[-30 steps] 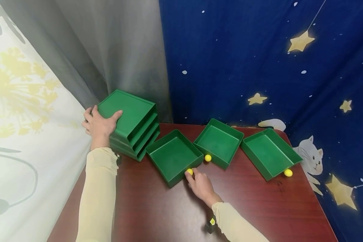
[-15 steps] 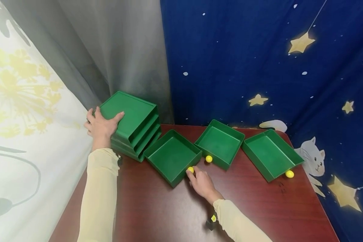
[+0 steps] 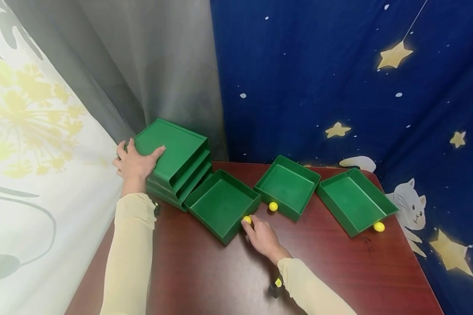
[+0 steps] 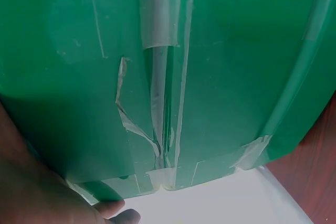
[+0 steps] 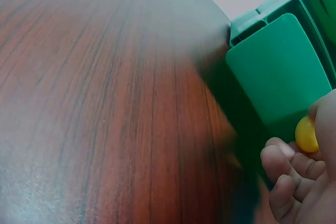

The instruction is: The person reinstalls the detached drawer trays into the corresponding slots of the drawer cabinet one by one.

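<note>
A green plastic drawer cabinet [image 3: 171, 146] with stacked slots stands at the left. My left hand [image 3: 138, 164] rests on its upper left edge, fingers spread and thumb flat on top. My right hand [image 3: 264, 238] pinches the yellow ball-shaped knob [image 3: 247, 220] of a green drawer [image 3: 222, 201], whose far end is at the cabinet's lowest slot. In the right wrist view, the yellow knob [image 5: 307, 134] shows between thumb and fingers, below the drawer front. The left wrist view shows the cabinet's taped side [image 4: 226, 77] close up, with fingertips [image 4: 126, 215] at its bottom edge.
Two more green drawers, a middle one [image 3: 287, 188] and a right one [image 3: 354, 199], lie on the reddish-brown wooden table [image 3: 205, 280], each with a yellow knob. A grey curtain [image 3: 173, 57] and a blue star-patterned curtain [image 3: 299, 78] hang behind; a white one hangs left.
My right hand has moved the drawer slightly left, closer into the cabinet's lowest slot. My left hand stays on the cabinet. The whole head view has shifted a little.
</note>
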The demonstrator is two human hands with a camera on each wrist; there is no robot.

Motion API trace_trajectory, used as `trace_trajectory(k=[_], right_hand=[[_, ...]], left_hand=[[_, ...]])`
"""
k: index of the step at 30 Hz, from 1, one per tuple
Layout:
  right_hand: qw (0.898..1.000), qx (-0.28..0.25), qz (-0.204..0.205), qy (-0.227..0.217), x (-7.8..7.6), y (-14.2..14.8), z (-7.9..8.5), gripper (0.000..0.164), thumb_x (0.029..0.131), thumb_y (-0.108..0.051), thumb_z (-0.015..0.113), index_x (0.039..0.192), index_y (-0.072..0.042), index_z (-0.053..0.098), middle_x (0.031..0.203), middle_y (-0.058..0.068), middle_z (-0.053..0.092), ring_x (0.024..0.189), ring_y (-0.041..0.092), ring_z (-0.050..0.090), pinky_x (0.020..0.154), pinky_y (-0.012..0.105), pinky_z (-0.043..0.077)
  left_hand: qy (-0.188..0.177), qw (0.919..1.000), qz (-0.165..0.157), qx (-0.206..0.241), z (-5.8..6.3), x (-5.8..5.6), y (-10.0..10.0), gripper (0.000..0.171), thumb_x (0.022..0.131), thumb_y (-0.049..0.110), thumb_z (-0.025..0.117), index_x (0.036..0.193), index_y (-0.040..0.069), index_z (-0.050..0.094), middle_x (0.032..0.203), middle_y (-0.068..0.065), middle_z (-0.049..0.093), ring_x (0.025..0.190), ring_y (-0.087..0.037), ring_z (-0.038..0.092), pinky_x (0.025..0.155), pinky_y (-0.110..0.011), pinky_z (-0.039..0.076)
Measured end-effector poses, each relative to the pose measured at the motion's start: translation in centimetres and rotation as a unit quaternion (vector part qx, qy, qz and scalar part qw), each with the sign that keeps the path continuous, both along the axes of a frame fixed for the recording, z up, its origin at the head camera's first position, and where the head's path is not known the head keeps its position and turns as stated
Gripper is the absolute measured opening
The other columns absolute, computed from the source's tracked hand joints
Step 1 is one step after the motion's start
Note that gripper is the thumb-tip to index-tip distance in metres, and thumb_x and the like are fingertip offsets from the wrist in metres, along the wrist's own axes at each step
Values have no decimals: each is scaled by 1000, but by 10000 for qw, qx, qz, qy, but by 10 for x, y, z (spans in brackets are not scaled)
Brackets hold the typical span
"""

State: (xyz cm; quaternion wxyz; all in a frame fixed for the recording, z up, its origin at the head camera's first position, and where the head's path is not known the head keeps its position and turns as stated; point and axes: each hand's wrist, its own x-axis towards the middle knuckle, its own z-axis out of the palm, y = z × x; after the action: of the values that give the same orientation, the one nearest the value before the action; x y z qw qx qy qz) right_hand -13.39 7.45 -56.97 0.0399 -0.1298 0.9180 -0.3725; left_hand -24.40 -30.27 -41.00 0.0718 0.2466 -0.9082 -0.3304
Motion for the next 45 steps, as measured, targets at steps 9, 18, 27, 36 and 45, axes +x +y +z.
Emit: trace_trajectory(k=[9, 18, 27, 36, 45], right_hand=[[9996, 123, 159, 204, -8, -3, 3, 27, 107, -40, 51, 90, -19, 57, 65, -9, 56, 66, 8, 55, 63, 27, 45], [9987, 105, 310, 381, -19, -6, 8, 23, 106, -33, 55, 90, -16, 57, 71, -6, 55, 74, 12, 57, 70, 32, 48], [9990, 58, 318, 305, -23, -8, 7, 24, 106, -33, 54, 88, -18, 56, 71, -6, 56, 73, 10, 57, 72, 31, 48], [9993, 64, 301, 219, -22, -12, 7, 26, 107, -36, 53, 89, -18, 56, 72, -7, 57, 72, 10, 57, 70, 30, 48], [9993, 85, 290, 225, -24, -13, 4, 29, 107, -39, 52, 88, -19, 56, 71, -8, 58, 71, 8, 57, 69, 28, 47]], left_hand=[[16, 10000, 25, 87, -1, 0, 1, 117, 81, 84, 56, 166, 24, 2, 171, -8, -6, 149, -51, 5, 113, -73, 18], [-24, 9999, 13, 133, 0, -1, 1, 117, 81, 84, 56, 166, 26, 1, 171, -6, -8, 149, -50, 3, 110, -78, 22], [-80, 9999, -60, 141, 2, 0, 2, 118, 80, 84, 56, 166, 26, -1, 171, -5, -8, 149, -50, 3, 109, -79, 22], [76, 9998, 4, 161, 1, 1, 0, 118, 79, 83, 59, 166, 25, 5, 170, -6, -3, 148, -48, 5, 108, -78, 25], [40, 9999, -40, 159, 1, 1, 0, 118, 78, 84, 59, 166, 26, 6, 170, -6, -2, 147, -49, 6, 107, -77, 26]])
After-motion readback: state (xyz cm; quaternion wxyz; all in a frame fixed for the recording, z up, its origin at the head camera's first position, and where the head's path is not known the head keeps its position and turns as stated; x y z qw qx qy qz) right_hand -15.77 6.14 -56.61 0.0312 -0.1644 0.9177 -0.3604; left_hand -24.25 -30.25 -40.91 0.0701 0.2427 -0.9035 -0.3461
